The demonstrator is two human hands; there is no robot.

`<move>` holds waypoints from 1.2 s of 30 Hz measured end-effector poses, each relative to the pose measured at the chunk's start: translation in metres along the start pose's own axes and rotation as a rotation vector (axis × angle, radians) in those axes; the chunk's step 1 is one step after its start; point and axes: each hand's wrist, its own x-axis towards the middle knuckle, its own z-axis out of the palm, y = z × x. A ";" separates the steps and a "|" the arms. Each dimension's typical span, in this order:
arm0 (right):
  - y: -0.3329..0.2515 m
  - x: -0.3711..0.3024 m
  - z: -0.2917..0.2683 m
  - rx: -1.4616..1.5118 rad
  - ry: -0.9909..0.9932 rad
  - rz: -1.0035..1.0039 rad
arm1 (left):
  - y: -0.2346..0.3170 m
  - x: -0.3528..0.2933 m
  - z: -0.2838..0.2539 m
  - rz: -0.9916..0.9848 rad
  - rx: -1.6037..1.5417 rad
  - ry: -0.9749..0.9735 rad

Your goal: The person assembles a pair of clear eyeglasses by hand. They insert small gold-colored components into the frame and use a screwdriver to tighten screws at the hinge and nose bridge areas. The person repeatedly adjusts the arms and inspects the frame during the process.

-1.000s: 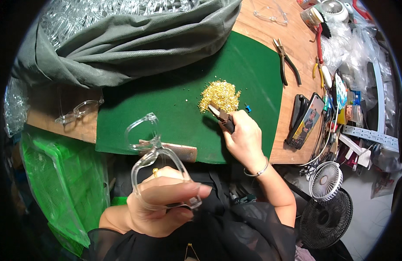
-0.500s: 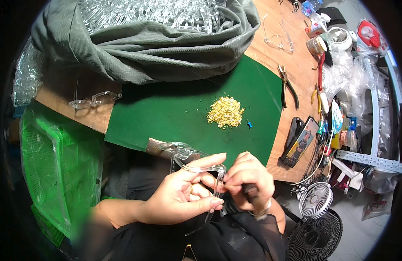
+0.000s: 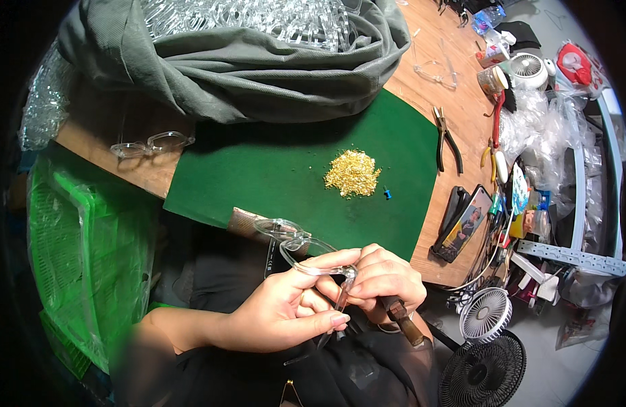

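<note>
My left hand (image 3: pixel 286 308) is closed around a clear plastic eyeglass frame (image 3: pixel 300 254), pinching it near the hinge with thumb and fingers. The frame's lenses side points up and left, and one temple hangs down below my fingers. Against the hinge, my right hand (image 3: pixel 389 283) is closed on a tool with a brown handle (image 3: pixel 406 324); its handle sticks out toward the lower right, and its working tip is hidden by my fingers. Beyond my hands, a pile of small gold-coloured metal pieces (image 3: pixel 352 173) lies on a green mat (image 3: pixel 258 169), with a blue push pin (image 3: pixel 387 195) beside it.
A grey cloth sack (image 3: pixel 258 74) full of clear frames stands at the back. Another clear frame (image 3: pixel 150 144) lies left of the mat. To the right are pliers (image 3: pixel 447 139), a propped phone (image 3: pixel 467 224) and small fans (image 3: pixel 486 314). Green plastic crates (image 3: pixel 89 258) stand at left.
My right hand has turned, so the brown handle now shows pointing to the lower right. Its fingers have come closer to the frame's hinge. My left hand keeps its hold.
</note>
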 end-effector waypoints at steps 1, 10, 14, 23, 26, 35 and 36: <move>-0.001 0.000 0.000 0.001 0.000 0.009 | 0.001 0.000 0.000 -0.005 0.004 -0.009; -0.005 0.003 -0.005 -0.091 -0.102 0.011 | 0.003 0.000 0.001 -0.042 0.015 -0.023; -0.002 -0.006 0.003 -0.014 0.042 0.035 | 0.001 0.002 0.001 -0.043 -0.006 -0.026; -0.003 -0.006 0.004 -0.093 0.077 -0.009 | 0.003 0.003 0.002 -0.117 -0.097 0.001; -0.003 -0.007 0.005 -0.080 0.076 -0.010 | 0.003 0.004 0.001 -0.133 -0.143 -0.026; -0.004 -0.007 0.003 -0.109 0.038 -0.015 | 0.000 0.001 -0.001 -0.126 -0.203 -0.038; -0.004 -0.007 0.003 -0.114 0.037 -0.012 | 0.000 0.001 -0.002 -0.127 -0.201 -0.041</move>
